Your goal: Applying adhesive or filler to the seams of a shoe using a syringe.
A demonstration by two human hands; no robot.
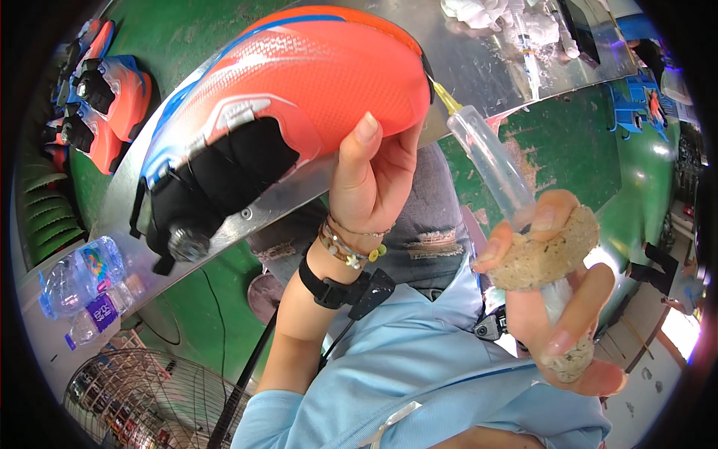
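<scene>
Your left hand (378, 179) pinches the orange-and-blue shoe (329, 82), thumb on the side and the other fingers mostly hidden, up before you over the metal worktop (486, 67); whether it rests there, you can't tell from here. Expect it to be light, its upper springy and perhaps slick where glossy, so grip low by the sole, where it is likely stiffer. Your right hand (532, 322) curls round the clear syringe (490, 157), fingers about the beige padding (546, 254). The barrel looks light, rigid and smooth; the padding should give the surest hold. Its yellow tip (447, 99), at the shoe's edge, looks slender enough to bend under sideways load.
</scene>
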